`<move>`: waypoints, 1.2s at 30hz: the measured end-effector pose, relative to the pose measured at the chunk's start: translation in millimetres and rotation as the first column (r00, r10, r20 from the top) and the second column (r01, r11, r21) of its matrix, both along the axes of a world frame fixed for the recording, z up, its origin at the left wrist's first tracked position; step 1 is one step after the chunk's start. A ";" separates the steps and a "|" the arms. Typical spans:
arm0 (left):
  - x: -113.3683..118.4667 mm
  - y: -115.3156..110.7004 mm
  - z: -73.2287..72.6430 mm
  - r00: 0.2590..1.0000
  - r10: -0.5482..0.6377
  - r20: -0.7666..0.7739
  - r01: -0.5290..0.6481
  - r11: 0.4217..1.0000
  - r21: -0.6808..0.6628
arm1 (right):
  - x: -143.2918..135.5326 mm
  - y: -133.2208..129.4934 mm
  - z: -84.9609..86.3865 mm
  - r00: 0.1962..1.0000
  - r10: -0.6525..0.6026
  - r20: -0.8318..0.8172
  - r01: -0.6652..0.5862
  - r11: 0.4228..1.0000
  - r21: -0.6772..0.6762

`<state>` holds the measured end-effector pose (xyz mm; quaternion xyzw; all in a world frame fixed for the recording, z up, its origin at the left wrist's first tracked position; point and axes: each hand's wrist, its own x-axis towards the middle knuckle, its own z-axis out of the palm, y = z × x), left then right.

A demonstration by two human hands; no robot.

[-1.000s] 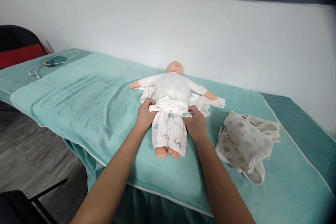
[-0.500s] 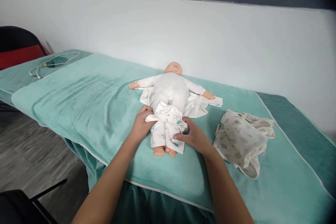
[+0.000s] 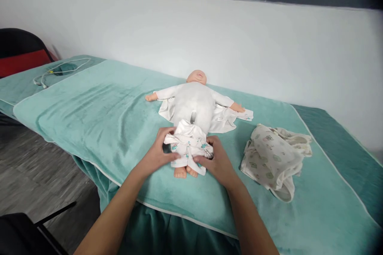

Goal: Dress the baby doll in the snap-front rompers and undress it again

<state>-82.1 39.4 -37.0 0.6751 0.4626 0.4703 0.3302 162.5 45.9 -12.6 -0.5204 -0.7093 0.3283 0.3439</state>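
Note:
A baby doll (image 3: 194,99) with a white cloth body lies on its back, head toward the wall and arms spread. Small white printed pants (image 3: 188,149) are bunched around its lower legs, with the bare feet sticking out below. On the left side of the pants, my left hand (image 3: 159,149) grips the fabric between thumb and fingers. My right hand (image 3: 216,160) holds the right side the same way, its thumb on the front of the leg. Beneath the doll's back and arms a white printed shirt (image 3: 223,120) is spread out.
A crumpled printed baby garment (image 3: 271,159) lies to the right on the green bed cover (image 3: 89,103). A white cable (image 3: 64,67) is at the far left end. Behind the bed is a white wall (image 3: 224,44); a black and red chair (image 3: 24,53) stands at left.
The pants are bunched lower on the legs, baring more of the doll's lower body. My left thumb has moved down onto the pant leg. My right hand has shifted slightly down.

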 end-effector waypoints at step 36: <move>14.9 -11.5 -6.8 0.984 0.102 -0.145 -0.110 0.993 -0.048 | -11.6 -31.0 -4.8 0.977 -0.170 0.130 0.152 0.978 0.140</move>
